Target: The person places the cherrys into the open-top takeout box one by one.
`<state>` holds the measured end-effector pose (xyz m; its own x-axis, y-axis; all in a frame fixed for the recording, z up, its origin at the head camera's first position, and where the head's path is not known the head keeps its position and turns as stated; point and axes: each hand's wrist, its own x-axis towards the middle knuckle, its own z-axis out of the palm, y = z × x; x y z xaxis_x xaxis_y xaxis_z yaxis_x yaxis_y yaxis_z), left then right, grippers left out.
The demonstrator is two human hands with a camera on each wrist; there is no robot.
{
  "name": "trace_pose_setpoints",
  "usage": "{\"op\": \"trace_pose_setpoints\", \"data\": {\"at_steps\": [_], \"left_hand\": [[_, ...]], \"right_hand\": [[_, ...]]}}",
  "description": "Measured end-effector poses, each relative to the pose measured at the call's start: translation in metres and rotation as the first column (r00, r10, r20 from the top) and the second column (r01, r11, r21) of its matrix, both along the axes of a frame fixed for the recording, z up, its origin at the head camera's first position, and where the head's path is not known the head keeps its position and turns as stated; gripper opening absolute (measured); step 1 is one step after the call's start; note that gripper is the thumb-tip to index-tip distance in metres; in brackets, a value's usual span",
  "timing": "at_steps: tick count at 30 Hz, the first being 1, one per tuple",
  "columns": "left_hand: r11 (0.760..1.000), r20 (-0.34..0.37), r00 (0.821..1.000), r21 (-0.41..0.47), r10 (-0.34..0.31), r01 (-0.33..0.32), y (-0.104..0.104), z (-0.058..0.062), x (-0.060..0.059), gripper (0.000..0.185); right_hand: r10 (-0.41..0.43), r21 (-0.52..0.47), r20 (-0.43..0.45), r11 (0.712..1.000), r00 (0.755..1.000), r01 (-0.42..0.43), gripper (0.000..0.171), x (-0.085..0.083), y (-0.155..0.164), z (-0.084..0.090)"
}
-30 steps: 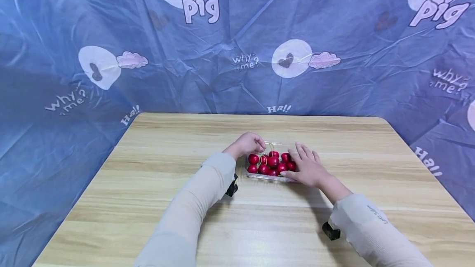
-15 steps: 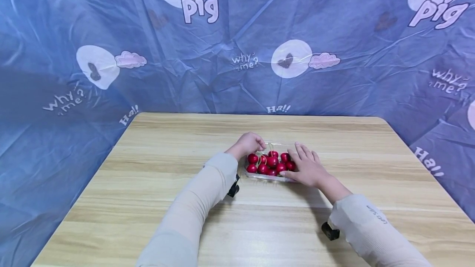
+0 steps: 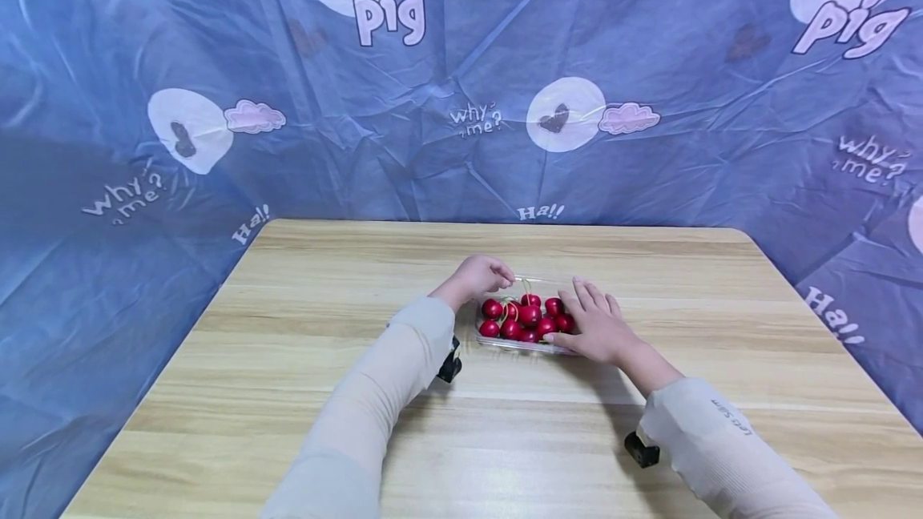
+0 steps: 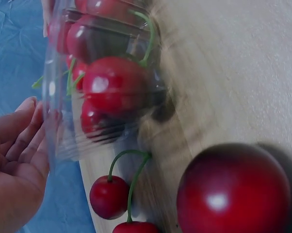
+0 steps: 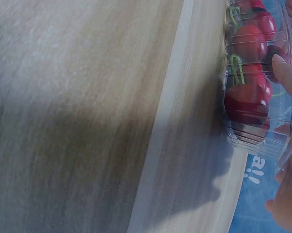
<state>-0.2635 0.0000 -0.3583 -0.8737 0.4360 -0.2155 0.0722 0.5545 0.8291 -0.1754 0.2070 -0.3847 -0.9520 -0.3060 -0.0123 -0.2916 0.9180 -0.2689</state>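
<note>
Red cherries (image 3: 530, 315), some with green stems, lie in a clear plastic box (image 3: 522, 345) on the table. At its back left corner is my left hand (image 3: 481, 277). Its fingers are loosely bent beside the box's rim in the left wrist view, with nothing seen between them; whether they touch the rim I cannot tell. My right hand (image 3: 598, 331) rests over the box's right end with its fingers spread. Its thumb (image 5: 285, 73) reaches over the front rim above the cherries.
In the left wrist view, a stemmed pair of cherries (image 4: 109, 198) and a single cherry (image 4: 233, 194) lie outside the box; my left arm hides them in the head view. A blue printed cloth (image 3: 404, 142) hangs behind the wooden table (image 3: 288, 343).
My left hand has shifted slightly, and its fingers reach out straighter along the rim than before. The right hand and the box have hardly moved.
</note>
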Motion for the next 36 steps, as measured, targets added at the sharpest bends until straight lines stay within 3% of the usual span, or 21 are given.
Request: {"op": "trace_pose_setpoints", "data": {"at_steps": [15,22,28,36], "left_hand": [[0.994,0.061,0.998,0.111,0.014,-0.021,-0.025,0.008,0.001,0.020],[0.981,0.095,0.994,0.179,0.053,-0.069,-0.037,0.009,0.003,0.020],[0.979,0.101,0.990,0.170,0.093,-0.110,-0.049,0.007,0.004,0.019],[0.979,0.124,0.988,0.169,0.096,-0.117,-0.068,0.004,0.010,0.021]], "right_hand": [[-0.002,-0.002,0.013,1.000,1.000,0.002,0.083,0.000,-0.002,0.002],[-0.001,-0.005,0.033,1.000,0.999,0.001,0.082,-0.001,-0.002,0.002],[0.002,-0.019,0.012,1.000,1.000,-0.002,0.083,0.001,-0.003,0.003],[0.002,-0.027,0.008,1.000,1.000,-0.001,0.082,0.001,-0.002,0.002]]}}
